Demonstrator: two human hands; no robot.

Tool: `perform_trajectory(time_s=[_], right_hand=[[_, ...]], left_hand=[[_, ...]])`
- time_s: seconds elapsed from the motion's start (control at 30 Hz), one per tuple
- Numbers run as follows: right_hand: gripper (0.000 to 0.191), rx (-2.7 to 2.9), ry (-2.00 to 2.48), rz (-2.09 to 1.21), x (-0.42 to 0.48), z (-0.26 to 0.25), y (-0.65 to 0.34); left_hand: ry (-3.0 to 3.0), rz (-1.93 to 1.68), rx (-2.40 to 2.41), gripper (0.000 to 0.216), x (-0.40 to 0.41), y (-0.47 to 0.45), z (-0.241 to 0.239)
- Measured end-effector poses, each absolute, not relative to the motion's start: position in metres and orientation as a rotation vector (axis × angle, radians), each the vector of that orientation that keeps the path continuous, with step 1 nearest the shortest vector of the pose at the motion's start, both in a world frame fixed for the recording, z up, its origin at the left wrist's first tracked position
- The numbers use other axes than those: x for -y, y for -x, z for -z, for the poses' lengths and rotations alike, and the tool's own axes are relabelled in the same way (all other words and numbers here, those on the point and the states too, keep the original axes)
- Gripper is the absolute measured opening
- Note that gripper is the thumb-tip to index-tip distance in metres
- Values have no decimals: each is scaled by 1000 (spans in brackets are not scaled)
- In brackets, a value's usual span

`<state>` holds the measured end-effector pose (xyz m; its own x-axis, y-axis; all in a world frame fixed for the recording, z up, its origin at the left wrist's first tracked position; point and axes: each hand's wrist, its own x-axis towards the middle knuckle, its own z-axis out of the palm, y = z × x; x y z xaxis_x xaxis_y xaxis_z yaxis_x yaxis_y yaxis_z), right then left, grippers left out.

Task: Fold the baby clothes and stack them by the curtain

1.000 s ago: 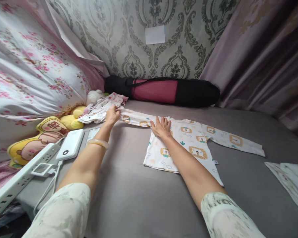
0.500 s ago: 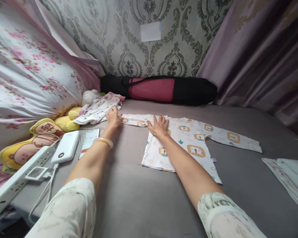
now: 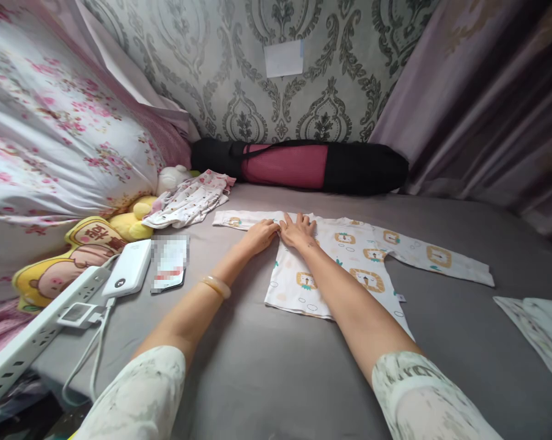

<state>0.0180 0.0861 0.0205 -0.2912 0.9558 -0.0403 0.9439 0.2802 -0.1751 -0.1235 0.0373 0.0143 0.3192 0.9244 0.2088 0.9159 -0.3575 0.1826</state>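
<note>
A small white long-sleeved shirt with orange lion faces and green leaves lies spread on the bed, its sleeves stretched out to both sides. At the joint of its left-hand sleeve, my left hand is closed, fingertips together on the cloth; what they pinch is partly hidden. Right beside it, my right hand rests on the shirt near the shoulder, its fingers bent but apart. The thumb of the right hand almost meets the left fingertips. Part of the shirt's body is covered by my right forearm.
On the left are a phone, a white power bank, a power strip with cables, and plush toys. Crumpled patterned clothing lies behind. A black-and-pink long bag lines the wall; folded cloth sits right.
My left hand has moved right, from the sleeve's cuff end to its joint near the body, beside the right hand. The right fingers have bent more. The view has shifted slightly.
</note>
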Motion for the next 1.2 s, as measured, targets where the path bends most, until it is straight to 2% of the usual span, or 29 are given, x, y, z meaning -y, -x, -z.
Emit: perform_trajectory(time_s=[0.3,0.63,0.73,0.87,1.0,1.1,1.2], right_hand=[[58,2470,1910,-260,-99,-20,-5],[65,2435,1923,-233,-95,-15,-2],[67,2432,1936,-236,-96,-13,-1],[67,2417,1942,-209,-96,-11,0],[66,2408,1941,-203,-95,-11,-1],[68,2413,1923,-223,-94,-12,-2],[71,2428,1927,-255,-93,-15,-2]], left_hand=[[-2649,-259,-1801,28,-26,123,-13],[-2399,-543,-1708,20,-26,127,-19],[-2204,-584,-1986,33,-36,140,-23],[-1961,-531,-2427,34,-43,165,-18],[-1841,-255,-2336,56,-42,186,-6],[-1841,-180,-2239,74,-41,198,0],[-1872,-130,-2207,82,-42,207,0]])
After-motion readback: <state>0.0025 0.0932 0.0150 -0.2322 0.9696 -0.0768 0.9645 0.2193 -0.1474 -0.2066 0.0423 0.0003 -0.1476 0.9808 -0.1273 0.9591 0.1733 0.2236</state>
